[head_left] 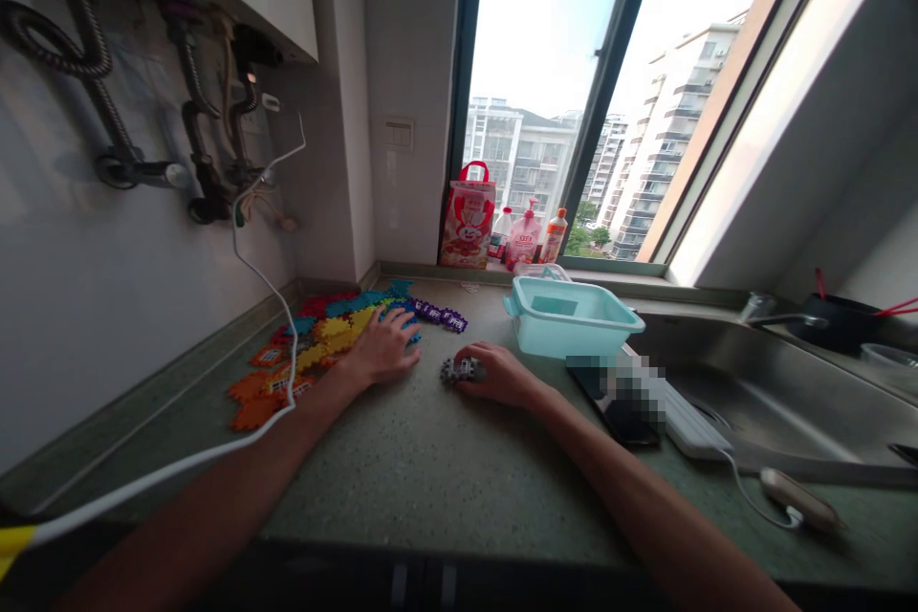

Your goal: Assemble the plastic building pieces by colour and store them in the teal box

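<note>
My left hand (385, 346) lies with its fingers spread over blue toothed plastic pieces (408, 311) at the right end of a colourful layer. In that layer, orange pieces (251, 397), yellow pieces (342, 330) and teal pieces (391, 290) lie side by side on the worktop. A short row of purple pieces (441, 314) extends to the right, beyond my fingers. Closed around a small group of grey toothed pieces (450, 370), my right hand (494, 373) rests low on the counter. Its fingers partly cover them.
A pale turquoise basin (574, 344) stands right of my hands, beside the steel sink (717, 392). Nearer me lie a dark phone (609, 406) and a white power strip (692, 426). A white cable (179, 467) crosses over my left forearm's side. Bottles (527, 234) line the windowsill.
</note>
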`<state>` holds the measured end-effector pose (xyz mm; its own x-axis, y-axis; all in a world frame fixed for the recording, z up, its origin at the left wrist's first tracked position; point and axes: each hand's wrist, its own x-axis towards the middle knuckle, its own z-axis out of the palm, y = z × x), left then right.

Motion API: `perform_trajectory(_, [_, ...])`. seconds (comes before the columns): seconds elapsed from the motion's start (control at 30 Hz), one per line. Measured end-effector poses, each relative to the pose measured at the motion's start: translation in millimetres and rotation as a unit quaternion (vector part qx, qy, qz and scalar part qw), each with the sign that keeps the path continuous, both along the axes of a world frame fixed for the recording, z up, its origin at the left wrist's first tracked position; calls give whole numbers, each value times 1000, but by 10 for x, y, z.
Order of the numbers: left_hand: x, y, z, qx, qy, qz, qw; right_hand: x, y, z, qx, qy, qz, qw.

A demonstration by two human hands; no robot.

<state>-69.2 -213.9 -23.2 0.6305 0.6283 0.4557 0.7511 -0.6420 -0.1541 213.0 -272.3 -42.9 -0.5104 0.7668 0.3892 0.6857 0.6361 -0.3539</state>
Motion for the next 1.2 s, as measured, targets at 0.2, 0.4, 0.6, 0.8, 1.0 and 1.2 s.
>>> perform_trajectory(0.2, [193, -281, 113, -64, 2, -126, 990, 5, -31, 16, 4, 11, 35, 999])
perform_trajectory(0.4, [263, -315, 52, -97, 9, -138, 986, 31, -50, 82, -44, 22, 69, 996])
perform_trajectory(0.6, [234, -292, 57, -123, -4, -151, 981, 245, -78, 304, -77, -42, -5, 996])
perform_trajectory(0.8, [261, -297, 2, -161, -23, -177, 971, 175, -75, 229, -60, -84, 1, 995])
perform_trajectory(1.0, [245, -273, -38, -177, -43, -181, 967, 101, -46, 118, -47, -65, 1, 997])
perform_trajectory(1.2, [238, -293, 15, -170, -41, -124, 977, 167, -49, 153, -53, -75, -1, 996])
